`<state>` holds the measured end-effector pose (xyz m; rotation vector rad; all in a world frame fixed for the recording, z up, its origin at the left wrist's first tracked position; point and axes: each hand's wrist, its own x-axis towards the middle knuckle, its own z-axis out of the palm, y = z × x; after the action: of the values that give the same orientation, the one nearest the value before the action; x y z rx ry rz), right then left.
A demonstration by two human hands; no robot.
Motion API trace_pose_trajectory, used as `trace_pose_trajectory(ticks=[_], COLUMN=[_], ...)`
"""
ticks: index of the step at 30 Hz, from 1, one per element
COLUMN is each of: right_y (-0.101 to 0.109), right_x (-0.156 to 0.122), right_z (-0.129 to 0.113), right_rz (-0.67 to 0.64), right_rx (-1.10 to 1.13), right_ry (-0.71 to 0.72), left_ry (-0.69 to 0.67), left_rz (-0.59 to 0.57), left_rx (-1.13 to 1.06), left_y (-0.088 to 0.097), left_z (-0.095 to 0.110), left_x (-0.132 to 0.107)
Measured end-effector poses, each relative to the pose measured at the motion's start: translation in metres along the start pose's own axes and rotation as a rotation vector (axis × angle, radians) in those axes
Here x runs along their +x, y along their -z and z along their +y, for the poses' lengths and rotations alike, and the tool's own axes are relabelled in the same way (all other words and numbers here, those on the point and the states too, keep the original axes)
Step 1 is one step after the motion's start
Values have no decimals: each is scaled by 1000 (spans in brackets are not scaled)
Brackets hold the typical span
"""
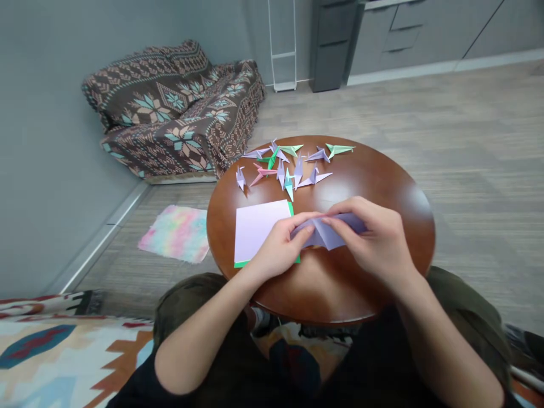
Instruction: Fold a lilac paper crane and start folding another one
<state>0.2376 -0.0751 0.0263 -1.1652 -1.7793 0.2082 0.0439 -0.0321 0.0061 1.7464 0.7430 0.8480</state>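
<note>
Flanking the near side of a round brown table (331, 289), the person's knees (463, 317) show in dark green trousers, with a patterned cloth (38, 351) at the lower left. Above the table, the left hand (281, 245) has its thumb and fingers pinched on one side of a creased purple paper (325, 236). The right hand (376, 232) is likewise clamped on the other side, so the paper sits between the two, their fingertips close together at its upper edge. A stack of square sheets (257, 229), pale purple on top with green showing at its near and right edges, lies on the table, partly covered by the left hand. Farther across are folded paper birds (314, 176): a blue one (289, 185) nearest, then a pink one (262, 172), a green one, two pale green and several purple. Left of the table, a pastel rug (176, 233) lies on the floor. Beyond stand a sofa (178, 113) under a patterned cover, a white rack (284, 87) and gray cabinets (402, 39).
</note>
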Motion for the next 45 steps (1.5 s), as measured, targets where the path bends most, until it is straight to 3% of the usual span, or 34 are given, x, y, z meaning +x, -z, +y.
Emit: trace_pose_trajectory(ticks=[5,10,18,21,24,29,36,41,45], right_y=[9,7,-7,-2,2,2,1,1,0], right_x=[0,-1,-2,-1,-2,-4,-4,-7,-9], right_z=[1,3,-2,1,5,6,9,5,1], right_rz=[77,-46,-78,-94,-195,-276,-60,-64,-12], right_rx=[53,134,118,-38,-166,-113,31,221,322], right_ry=[-163,-203,2,84,161,206,71,-150,-293], left_ry=[14,17,-83,-12,22,29,58,60,82], left_rz=[33,65,11,-104,-93,-10,-6,96,96], left_rx=[15,-90,38,-174,-330,23,4,-61,-75], left_y=[1,2,-1,4,8,5,2,3,4], left_z=[-1,-1,1,0,1,7,7,6,7], left_x=[-2,-4,-4,-4,-5,-5,-7,-5,-5])
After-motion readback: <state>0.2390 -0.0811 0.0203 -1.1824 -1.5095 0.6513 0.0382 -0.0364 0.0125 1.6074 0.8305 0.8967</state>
